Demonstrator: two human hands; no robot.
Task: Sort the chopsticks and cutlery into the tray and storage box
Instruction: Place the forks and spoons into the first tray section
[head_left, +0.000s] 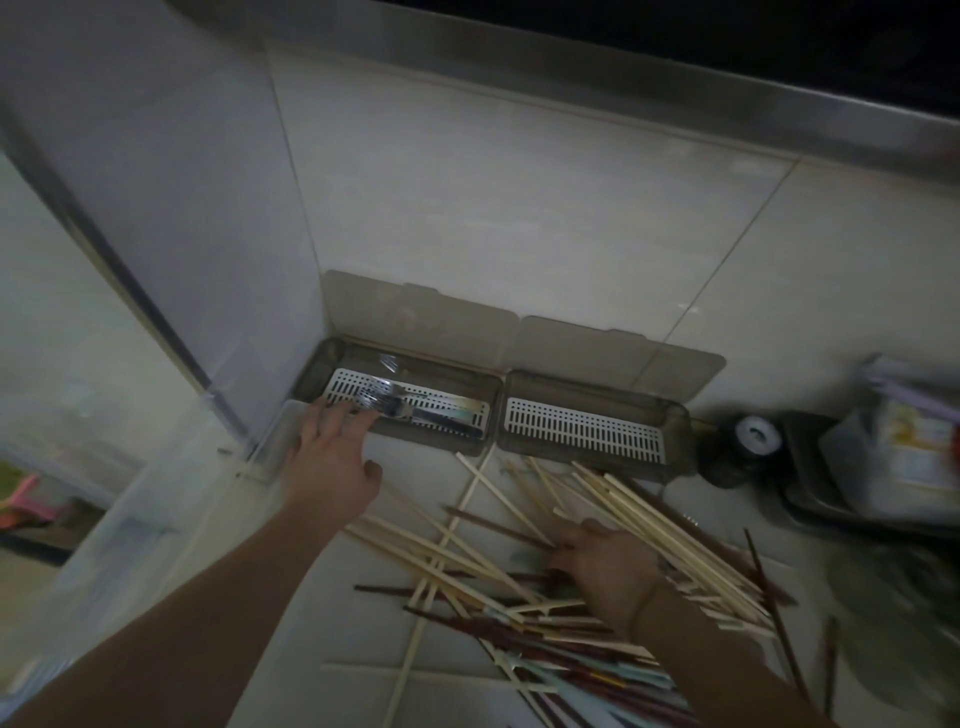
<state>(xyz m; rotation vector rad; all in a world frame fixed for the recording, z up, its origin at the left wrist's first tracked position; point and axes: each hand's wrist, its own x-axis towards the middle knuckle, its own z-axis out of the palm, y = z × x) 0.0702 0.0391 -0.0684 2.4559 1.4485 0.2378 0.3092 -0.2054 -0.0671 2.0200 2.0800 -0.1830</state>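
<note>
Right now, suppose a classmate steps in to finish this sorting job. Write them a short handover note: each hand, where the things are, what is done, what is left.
Left hand: fingers extended at the near edge of the left storage box, by the metal cutlery lying on its white slotted insert; it seems to grip nothing.
Right hand: down in the pile of chopsticks on the counter; grip unclear.
Done: some cutlery is in the left box.
Left: the right storage box holds only its slotted insert; the mixed pale and dark chopsticks remain unsorted.

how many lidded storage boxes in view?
2. Left box sits in the wall corner, cutlery in it. Right box sits beside it, holding only its white slotted insert. Both lids are open. None looks hidden.
</note>
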